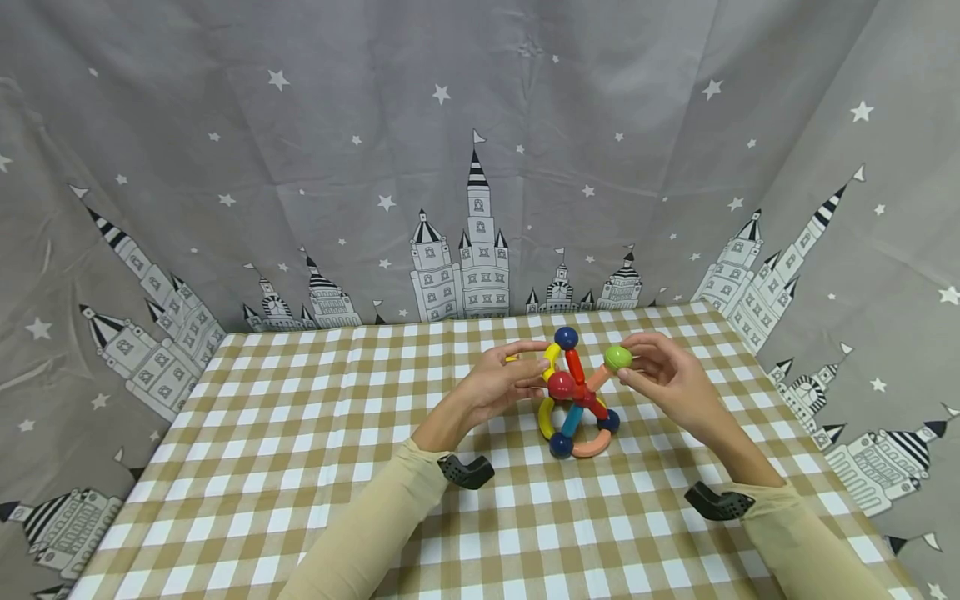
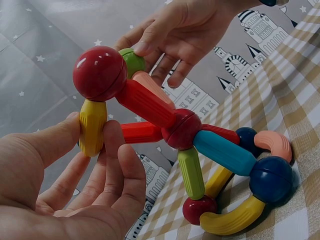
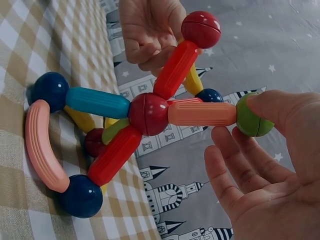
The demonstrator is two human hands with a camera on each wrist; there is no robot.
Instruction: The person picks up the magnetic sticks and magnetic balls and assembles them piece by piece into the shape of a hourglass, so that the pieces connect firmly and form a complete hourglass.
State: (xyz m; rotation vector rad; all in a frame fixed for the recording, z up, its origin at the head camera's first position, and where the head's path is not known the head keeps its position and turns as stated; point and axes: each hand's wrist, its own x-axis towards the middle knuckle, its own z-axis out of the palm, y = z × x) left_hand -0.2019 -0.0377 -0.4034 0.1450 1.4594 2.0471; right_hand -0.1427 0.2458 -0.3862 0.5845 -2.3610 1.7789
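Note:
A toy of magnetic rods and balls stands on the checked cloth, built around a central red ball (image 3: 148, 114). Straight rods fan out from that ball to outer balls. Curved yellow and peach rods (image 3: 46, 145) link the lower balls. My left hand (image 1: 491, 379) pinches a curved yellow rod (image 2: 93, 127) under the upper red ball (image 2: 100, 73). On the other side, my right hand (image 1: 667, 385) holds the green ball (image 3: 254, 115) between thumb and fingers, at the end of a straight peach rod (image 3: 202, 114). A dark blue ball (image 1: 566, 337) tops the toy.
Under the toy lies a brown-and-white checked tablecloth (image 1: 300, 433). A grey curtain (image 1: 337, 125) with printed castles and stars hangs behind the table and along both sides. Each wrist wears a black band (image 1: 467, 472).

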